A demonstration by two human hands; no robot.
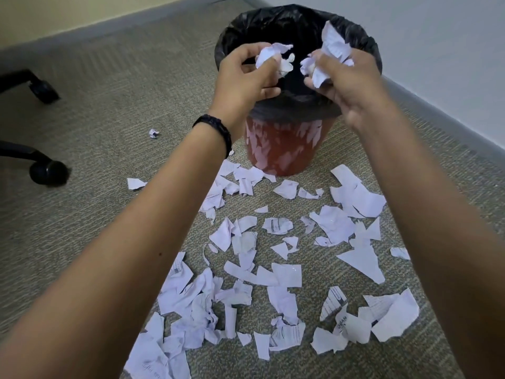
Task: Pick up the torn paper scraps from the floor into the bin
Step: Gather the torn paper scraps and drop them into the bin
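Head view: both hands hold crumpled paper over the mouth of the bin.

The left hand [244,77], with a dark band [214,132] on its wrist, is curled around a wad of scraps [273,57]; the right hand [347,86] is clamped on a larger bunch [332,54], and both bundles hang above the black liner [273,26] of the red bin [284,149], which stands on the carpet [109,119] near the wall [437,36]. Many torn paper scraps [262,272] lie scattered on the carpet in front of the bin, between the forearms, and one small piece [153,133] lies apart to the left. Two black chair castors [47,172] show at the left edge. Whether any paper already lies inside the bin is hard to tell, as its inside is dark.
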